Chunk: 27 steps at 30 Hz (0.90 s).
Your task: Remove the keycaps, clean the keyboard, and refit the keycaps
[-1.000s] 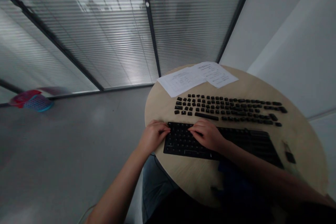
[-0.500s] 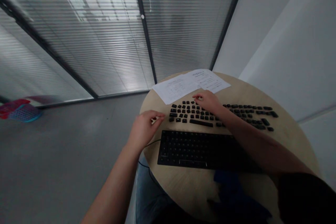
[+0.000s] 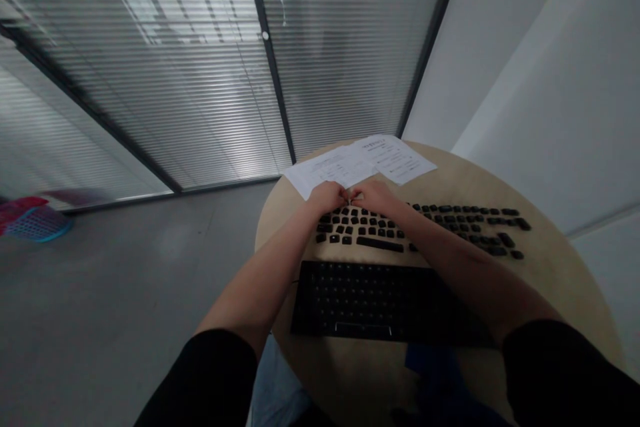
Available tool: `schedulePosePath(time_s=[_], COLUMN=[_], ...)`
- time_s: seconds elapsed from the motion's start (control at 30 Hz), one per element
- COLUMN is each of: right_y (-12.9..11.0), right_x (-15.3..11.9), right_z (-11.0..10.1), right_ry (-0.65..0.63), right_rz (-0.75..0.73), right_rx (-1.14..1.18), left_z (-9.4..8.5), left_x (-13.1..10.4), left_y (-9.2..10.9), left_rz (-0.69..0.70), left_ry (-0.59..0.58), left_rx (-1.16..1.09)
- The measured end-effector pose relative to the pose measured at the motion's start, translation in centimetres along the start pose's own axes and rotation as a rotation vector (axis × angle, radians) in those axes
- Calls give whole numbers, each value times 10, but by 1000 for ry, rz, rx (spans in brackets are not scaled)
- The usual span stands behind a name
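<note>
My left hand (image 3: 328,198) and my right hand (image 3: 379,199) meet at the far left of the loose black keycaps (image 3: 354,221). Thumb and fingers are pinched on both; whatever lies between the fingertips is too small to make out. The keycaps lie in rough rows on the round wooden table, with the long space bar (image 3: 380,244) in the row nearest me. Closer to me is the black keyboard base (image 3: 350,300), its key positions bare of caps. My right forearm covers part of the rows and of the base.
Printed paper sheets (image 3: 320,172) lie at the table's (image 3: 560,280) far edge, just beyond my hands. A dark blue cloth-like thing (image 3: 435,373) rests at the near edge. On the floor at left stands a blue basket (image 3: 37,225) with something red. Blinds-covered glass closes the far side.
My left hand has moved forward and right, from beside the table's left edge to the far keycaps. My right hand has shifted slightly left, so the fingertips of both now come together.
</note>
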State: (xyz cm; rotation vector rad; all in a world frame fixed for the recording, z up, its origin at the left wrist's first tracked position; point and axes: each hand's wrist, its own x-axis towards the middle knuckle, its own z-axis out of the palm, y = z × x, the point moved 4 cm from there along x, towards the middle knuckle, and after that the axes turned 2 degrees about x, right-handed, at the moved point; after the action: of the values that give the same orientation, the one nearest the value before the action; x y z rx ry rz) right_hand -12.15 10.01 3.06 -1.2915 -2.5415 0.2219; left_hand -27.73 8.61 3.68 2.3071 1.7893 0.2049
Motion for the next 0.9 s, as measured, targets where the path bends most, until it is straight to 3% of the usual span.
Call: schedulePosePath(time_s=[0.13, 0.27, 0.37, 0.47, 0.57, 0.63, 0.77, 0.9], right_y=[-1, -14, -42, -82, -116, -129, -137, -139], right_x=[3, -8, -44, -94, -133, -144, -147, -145], right_z=[1, -17, -36, -40, -28, -17, -3, 3], right_ry=[-7, 43, 140, 84, -6, -27, -1, 1], right_rz=[-14, -20, -24, -71, -128, -143, -148, -101], right_rx=[14, 78, 252, 440, 497, 473, 393, 304], left_z=[6, -14, -41, -58, -47, -30, 3, 14], left_x=[9, -4, -51, -126, -194, -221, -236, -233], left_y=[1, -3, -5, 4, 15, 20, 17, 9], left_rz=[-1, 4, 19, 163, 257, 298, 284, 218], left_ry=[7, 57, 145, 252, 245, 239, 220, 229], left_rx=[-55, -129, -194, -368, -402, -383, -299, -228])
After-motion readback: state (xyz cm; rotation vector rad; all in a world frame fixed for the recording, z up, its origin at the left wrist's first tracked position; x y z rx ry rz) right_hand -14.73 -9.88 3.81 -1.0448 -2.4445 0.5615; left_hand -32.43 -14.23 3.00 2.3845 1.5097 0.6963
